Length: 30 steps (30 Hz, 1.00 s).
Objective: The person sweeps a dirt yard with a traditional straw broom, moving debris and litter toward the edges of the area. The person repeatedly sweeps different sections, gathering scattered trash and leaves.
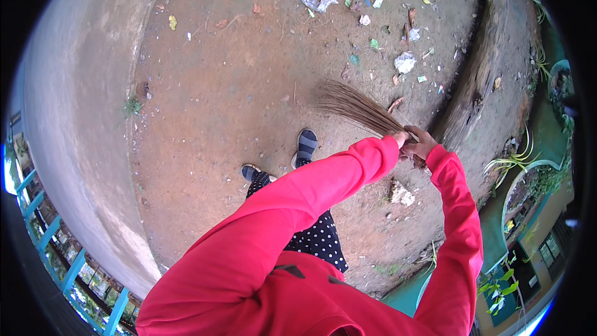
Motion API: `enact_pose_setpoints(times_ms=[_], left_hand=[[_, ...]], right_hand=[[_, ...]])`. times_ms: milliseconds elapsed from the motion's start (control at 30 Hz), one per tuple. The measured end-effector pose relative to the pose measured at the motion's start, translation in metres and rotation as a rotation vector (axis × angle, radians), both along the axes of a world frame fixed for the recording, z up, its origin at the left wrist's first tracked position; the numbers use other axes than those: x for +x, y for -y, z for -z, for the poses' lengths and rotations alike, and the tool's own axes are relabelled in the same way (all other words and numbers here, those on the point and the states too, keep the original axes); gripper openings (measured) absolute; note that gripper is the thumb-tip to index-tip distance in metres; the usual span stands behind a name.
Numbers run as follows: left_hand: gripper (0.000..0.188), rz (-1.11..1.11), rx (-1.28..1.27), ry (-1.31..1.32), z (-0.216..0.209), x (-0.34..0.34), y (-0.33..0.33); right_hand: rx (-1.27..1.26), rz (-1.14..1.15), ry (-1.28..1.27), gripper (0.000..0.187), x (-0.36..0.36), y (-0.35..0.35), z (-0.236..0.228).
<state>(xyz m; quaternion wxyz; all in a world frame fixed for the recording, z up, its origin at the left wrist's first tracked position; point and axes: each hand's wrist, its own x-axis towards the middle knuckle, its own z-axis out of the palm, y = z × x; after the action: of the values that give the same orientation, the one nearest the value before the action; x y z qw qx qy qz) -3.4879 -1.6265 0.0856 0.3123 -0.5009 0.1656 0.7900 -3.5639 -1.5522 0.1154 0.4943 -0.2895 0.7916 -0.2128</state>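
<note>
A stick broom [356, 106] of thin brown twigs lies slantwise across the middle right of the head view, its bristles fanning out to the left over the bare dirt. Both hands meet at its bound end. My left hand [398, 137] is closed round the bundle. Just right of it, my right hand [421, 144] also grips the bundle, its fingers curled. The bristle tips look slightly smeared by motion. Scattered litter lies beyond the broom, among it a crumpled white wrapper [405, 62] and a clear plastic bag [317, 2].
A thick log [463, 96] runs along the right side. Left is a raised concrete strip [81, 99]. A pale rubble lump [402, 193] sits below my hands. My sandalled feet [306, 143] stand on the dirt. Plants [513, 160] and a green wall edge line the far right.
</note>
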Motion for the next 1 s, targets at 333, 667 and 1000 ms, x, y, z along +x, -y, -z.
enact_pose_setpoints(times_ms=[333,667,1000], left_hand=[[0.034,-0.266,-0.682,-0.439,0.039,0.005,0.084],[0.028,0.033,-0.661,-0.191,0.058,-0.039,0.188],[0.055,-0.226,-1.093,-0.081,0.020,0.183,0.299]], right_hand=[[0.029,0.265,0.016,0.063,0.019,0.090,-0.004],[-0.034,0.434,-0.211,0.064,0.007,0.182,0.034],[-0.450,0.428,0.724,0.068,0.189,0.303,0.059]])
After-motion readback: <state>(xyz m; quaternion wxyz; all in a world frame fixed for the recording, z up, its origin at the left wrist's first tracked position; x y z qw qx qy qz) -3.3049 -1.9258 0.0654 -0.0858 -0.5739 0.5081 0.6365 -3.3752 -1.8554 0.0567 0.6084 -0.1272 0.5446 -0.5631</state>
